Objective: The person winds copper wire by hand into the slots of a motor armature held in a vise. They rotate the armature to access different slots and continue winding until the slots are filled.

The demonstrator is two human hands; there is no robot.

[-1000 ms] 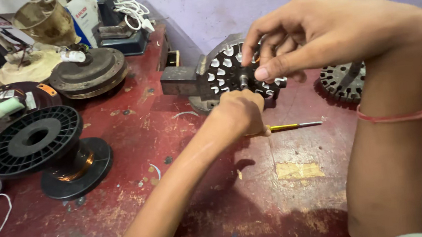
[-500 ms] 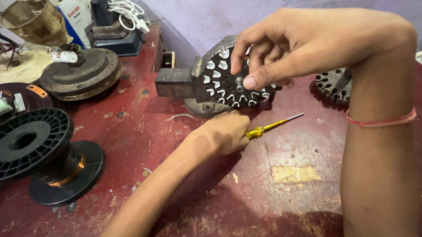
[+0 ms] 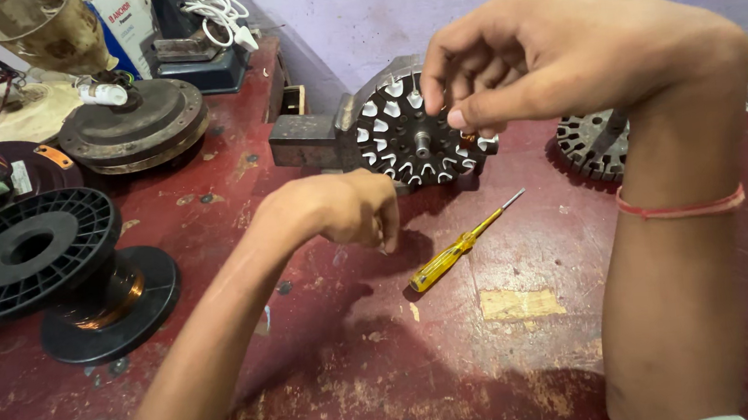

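dark metal stator (image 3: 404, 138) stands on edge mid-bench, the right hand (image 3: 547, 49) pinching at its slotted rim. left hand (image 3: 339, 208) curls loosely closed, holding nothing, beside a yellow screwdriver (image 3: 456, 248). black wire spool (image 3: 63, 276) sits left on the worn red table (image 3: 454, 353).

two hands: the right hand (image 3: 556, 52) pinching at one round slotted stator (image 3: 412, 133), the left hand (image 3: 339, 208) curled just below it. one yellow screwdriver (image 3: 460, 246) lies just right of the left hand. a second stator (image 3: 593, 142) sits behind the right wrist. one black wire spool (image 3: 54, 276) stands far left.
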